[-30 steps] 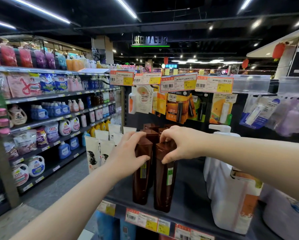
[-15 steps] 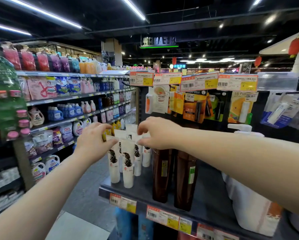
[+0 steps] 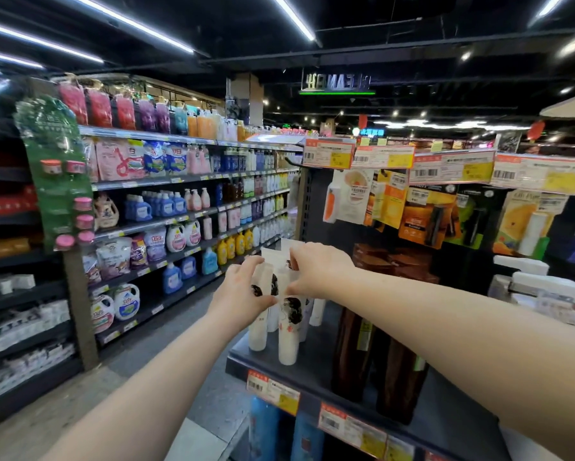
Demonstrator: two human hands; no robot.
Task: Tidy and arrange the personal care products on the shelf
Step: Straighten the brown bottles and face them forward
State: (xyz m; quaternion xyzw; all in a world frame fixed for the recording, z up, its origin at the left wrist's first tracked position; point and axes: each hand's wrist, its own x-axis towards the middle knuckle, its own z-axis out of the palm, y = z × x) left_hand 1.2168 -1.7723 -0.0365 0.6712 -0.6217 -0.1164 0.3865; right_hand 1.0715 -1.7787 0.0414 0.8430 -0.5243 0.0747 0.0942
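**A:** Where do we stand?

**B:** Our left hand (image 3: 243, 291) is curled round one of the white tubes (image 3: 287, 341). Our right hand (image 3: 316, 274) pinches the top of a tube behind it. The cluster stands at the shelf's (image 3: 309, 377) front corner, with brown bottles (image 3: 354, 354) just beside at 3 o'clock.

**A:** What could go wrong for us?

**B:** The tubes are tall, narrow-footed and packed touching. If we tug one sideways, its neighbours may topple in a row. Open edges lie at 6 and 9 o'clock, so a faller would likely reach the floor (image 3: 219, 407). Our right forearm also crosses above the brown bottles, so a dropped elbow could knock them.

**A:** And around us?

**B:** The shelf is dark and flat, with price tags (image 3: 273, 390) on its lip. Hanging cards (image 3: 422, 214) are at 1 o'clock and pump bottles (image 3: 542, 284) at 3. A detergent aisle (image 3: 179, 207) runs at 10, under strip lights (image 3: 292, 18).
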